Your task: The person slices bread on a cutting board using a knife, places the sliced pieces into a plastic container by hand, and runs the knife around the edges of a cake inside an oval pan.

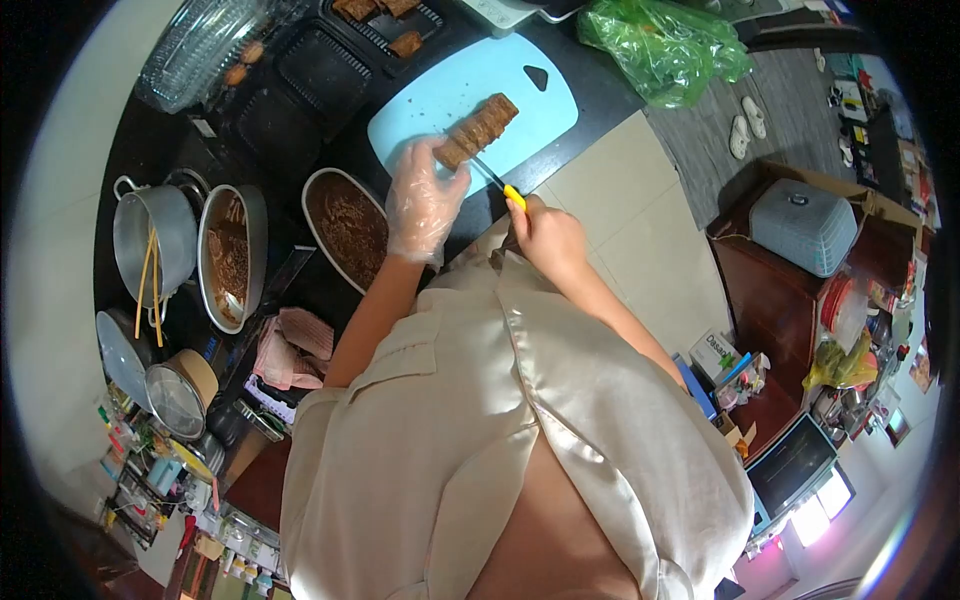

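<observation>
A brown loaf-like piece of food [482,128], with cut lines across it, lies slantwise on a light blue cutting board [410,105]. My left hand [424,200], in a clear plastic glove, is at the near end of the food, its fingertips touching it. My bare right hand [548,232] is closed around the yellow handle of a knife [514,195]. The blade reaches up and left over the board's near edge to the food's near end. Small crumbs dot the board left of the food.
Left of the board are an oval dish with brown sauce [345,225], a second oval dish [230,260] and a metal pot [160,235] with chopsticks. Open black trays [290,95] lie behind these. A green plastic bag [665,50] is at the counter's right end.
</observation>
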A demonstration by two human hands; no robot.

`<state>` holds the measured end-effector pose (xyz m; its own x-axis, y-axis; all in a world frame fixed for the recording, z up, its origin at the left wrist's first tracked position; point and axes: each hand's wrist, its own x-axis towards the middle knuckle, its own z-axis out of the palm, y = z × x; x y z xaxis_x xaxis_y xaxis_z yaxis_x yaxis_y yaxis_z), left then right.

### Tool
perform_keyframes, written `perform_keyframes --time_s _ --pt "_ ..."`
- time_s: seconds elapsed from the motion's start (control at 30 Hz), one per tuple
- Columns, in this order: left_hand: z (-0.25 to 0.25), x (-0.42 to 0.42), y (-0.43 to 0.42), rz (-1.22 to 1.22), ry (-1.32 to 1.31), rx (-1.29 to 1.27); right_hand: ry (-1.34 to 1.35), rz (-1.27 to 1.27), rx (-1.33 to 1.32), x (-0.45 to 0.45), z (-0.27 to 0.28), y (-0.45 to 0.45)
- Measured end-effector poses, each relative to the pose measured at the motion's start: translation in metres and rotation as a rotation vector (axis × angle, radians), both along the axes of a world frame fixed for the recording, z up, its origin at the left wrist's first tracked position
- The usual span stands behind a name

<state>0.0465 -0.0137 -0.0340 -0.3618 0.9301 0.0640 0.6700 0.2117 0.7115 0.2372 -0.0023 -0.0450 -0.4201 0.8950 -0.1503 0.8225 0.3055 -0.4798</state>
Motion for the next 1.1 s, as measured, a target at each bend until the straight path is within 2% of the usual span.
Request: perform_keyframes --time_s 0.17,0.27,0.3,0.4,0.53,0.67,0.8,0.9,0.97,1.0,1.1 --pt "-0.004 0.001 0.002 0.006 -0.001 0.026 0.002 0.02 0.028 -0.04 -0.008 0.025" --pt "-0.002 -0.002 0.005 0.027 -0.003 -0.031 0.053 0.049 0.052 -0.03 -0.013 0.022" --pt "-0.001 -0.003 0.005 0.014 -0.006 -0.013 -0.048 0.045 0.012 -0.018 -0.014 0.015" --pt "-0.007 -0.004 0.003 -0.016 -0.033 0.015 -0.053 0.034 -0.048 -0.013 -0.015 0.01" --pt "-0.003 -0.001 0.002 0.001 0.02 -0.012 -0.04 0.043 -0.022 -0.045 -0.037 0.02" --pt "-0.009 -0.006 0.003 0.028 -0.016 -0.015 -0.063 0.065 -0.037 0.008 -0.041 -0.002" --pt "-0.002 -0.002 0.0 0.043 -0.086 -0.057 -0.104 0.067 0.016 -0.008 -0.032 0.009" --pt "0.002 -0.001 0.0 0.102 -0.083 0.001 -0.05 0.062 -0.021 0.002 -0.033 0.007" --pt "-0.006 0.0 -0.003 0.283 -0.412 -0.189 -0.022 0.045 -0.087 0.014 -0.035 0.004" --pt "-0.009 0.0 -0.006 0.282 -0.412 -0.2 -0.024 0.043 -0.098 0.011 -0.025 0.003" --pt "-0.019 -0.003 -0.006 0.335 -0.738 -0.115 0.082 -0.022 -0.08 0.003 -0.003 0.005"
